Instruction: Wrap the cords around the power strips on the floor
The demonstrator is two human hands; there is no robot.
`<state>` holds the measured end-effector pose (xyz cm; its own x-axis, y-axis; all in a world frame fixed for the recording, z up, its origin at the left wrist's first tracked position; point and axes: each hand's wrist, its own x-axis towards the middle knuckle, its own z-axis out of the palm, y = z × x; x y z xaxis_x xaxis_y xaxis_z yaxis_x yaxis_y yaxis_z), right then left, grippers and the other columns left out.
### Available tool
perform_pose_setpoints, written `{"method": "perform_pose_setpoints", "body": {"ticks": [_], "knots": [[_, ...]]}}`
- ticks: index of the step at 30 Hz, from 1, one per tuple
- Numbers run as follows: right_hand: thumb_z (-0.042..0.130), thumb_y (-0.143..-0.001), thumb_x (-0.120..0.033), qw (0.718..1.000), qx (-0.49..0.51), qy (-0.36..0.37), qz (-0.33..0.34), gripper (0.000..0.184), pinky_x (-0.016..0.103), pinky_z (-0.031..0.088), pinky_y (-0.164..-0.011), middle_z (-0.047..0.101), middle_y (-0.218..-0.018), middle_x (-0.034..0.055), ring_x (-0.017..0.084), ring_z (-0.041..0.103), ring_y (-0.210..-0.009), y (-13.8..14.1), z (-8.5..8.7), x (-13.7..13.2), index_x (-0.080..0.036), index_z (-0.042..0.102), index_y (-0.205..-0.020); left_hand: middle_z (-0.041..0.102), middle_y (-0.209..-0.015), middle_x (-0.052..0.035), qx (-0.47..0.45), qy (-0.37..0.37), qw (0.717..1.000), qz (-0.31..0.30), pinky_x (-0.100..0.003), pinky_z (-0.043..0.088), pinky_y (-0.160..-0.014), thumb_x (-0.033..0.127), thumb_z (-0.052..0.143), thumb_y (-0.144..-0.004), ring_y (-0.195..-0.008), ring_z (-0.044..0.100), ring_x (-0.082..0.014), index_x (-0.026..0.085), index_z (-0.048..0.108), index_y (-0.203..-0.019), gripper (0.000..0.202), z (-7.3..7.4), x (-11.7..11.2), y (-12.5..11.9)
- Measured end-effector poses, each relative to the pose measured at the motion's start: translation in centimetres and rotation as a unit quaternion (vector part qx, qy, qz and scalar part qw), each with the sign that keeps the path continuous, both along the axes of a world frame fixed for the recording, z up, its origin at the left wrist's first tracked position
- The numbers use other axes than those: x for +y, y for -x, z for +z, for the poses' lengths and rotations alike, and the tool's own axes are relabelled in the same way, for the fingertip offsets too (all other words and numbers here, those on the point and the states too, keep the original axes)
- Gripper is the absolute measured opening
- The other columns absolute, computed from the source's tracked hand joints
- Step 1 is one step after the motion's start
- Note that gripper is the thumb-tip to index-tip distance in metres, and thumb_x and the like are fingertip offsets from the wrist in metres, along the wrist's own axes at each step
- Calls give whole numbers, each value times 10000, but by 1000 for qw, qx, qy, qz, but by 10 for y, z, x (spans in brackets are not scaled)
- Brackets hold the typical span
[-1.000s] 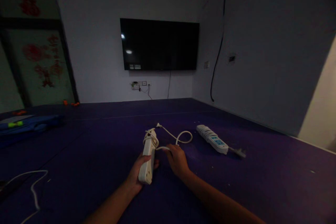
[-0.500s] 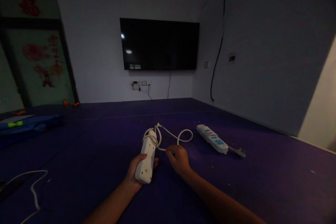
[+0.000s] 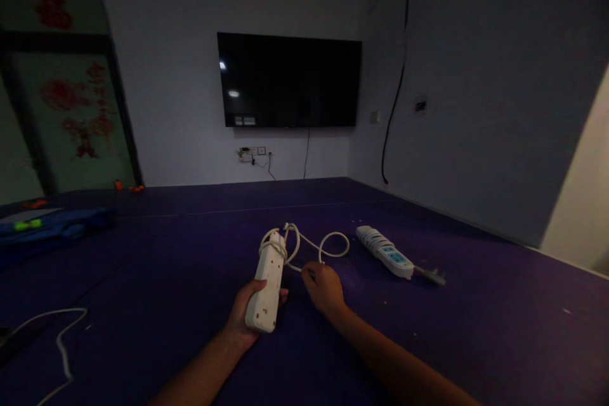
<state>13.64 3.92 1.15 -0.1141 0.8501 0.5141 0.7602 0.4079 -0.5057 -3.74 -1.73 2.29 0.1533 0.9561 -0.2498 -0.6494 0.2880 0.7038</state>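
Note:
My left hand (image 3: pixel 247 311) is wrapped round the near end of a white power strip (image 3: pixel 266 282), which points away from me over the purple floor mat. The strip's white cord (image 3: pixel 309 244) is wound in loops at its far end and trails off to the right in a loose loop. My right hand (image 3: pixel 326 287) is closed on this cord just right of the strip. A second white power strip (image 3: pixel 385 252) with blue labels lies further right on the mat, its plug toward the right.
A dark TV (image 3: pixel 288 80) hangs on the far wall above wall sockets (image 3: pixel 254 153). Blue objects (image 3: pixel 52 225) lie at the left edge. A white cable (image 3: pixel 59 336) snakes across the mat at the lower left. A black cable (image 3: pixel 397 82) runs down the right wall.
The cord loop near the strip's far end has been drawn closer to the strip and lifted. The strip has tilted slightly in my left hand. My right hand has shifted a little.

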Motion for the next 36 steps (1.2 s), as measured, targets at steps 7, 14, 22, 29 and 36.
{"method": "perform_pose_setpoints", "body": {"ticks": [7, 14, 22, 29, 36], "knots": [[514, -761, -126, 998, 40, -44, 2, 217, 291, 472, -768, 705, -911, 69, 200, 645, -847, -1, -15, 12, -194, 690, -869, 710, -751, -155, 17, 3, 1000, 0, -258, 467, -481, 243, 553, -755, -624, 676, -235, -18, 353, -1311, 647, 6, -4, -2], [446, -772, -71, 979, 34, -199, 23, 375, 369, 464, -901, 635, -1110, 80, 206, 573, -1052, 1, -7, 7, -203, 632, -1069, 708, -756, -140, 23, 0, 1000, -2, -260, 482, -518, 216, 566, -734, -620, 674, -225, 15, 363, -1317, 649, 5, -4, -2], [462, -787, -89, 985, -82, -148, 46, 561, 340, 451, -919, 521, -1311, 72, 206, 516, -1147, 2, 4, -2, -241, 448, -1327, 702, -877, -114, 32, -90, 995, -35, -250, 476, -560, 158, 652, -655, -695, 673, -225, 146, 397, -1344, 734, 1, -7, -1], [510, -813, -154, 990, -114, -77, -15, 444, 277, 462, -800, 671, -1072, 78, 191, 627, -928, -1, 9, -2, -223, 544, -1250, 689, -941, -117, 34, -92, 994, -41, -229, 445, -504, 186, 652, -655, -721, 671, -231, 161, 413, -1339, 725, 1, -8, -1], [516, -853, -270, 989, -137, -35, -43, 210, 240, 418, -599, 715, -924, 40, 184, 658, -770, -3, 7, -1, -276, 703, -949, 703, -875, -135, 51, -102, 992, -57, -240, 457, -536, 196, 650, -670, -708, 672, -232, 127, 426, -1315, 686, -1, -6, 1]]}}
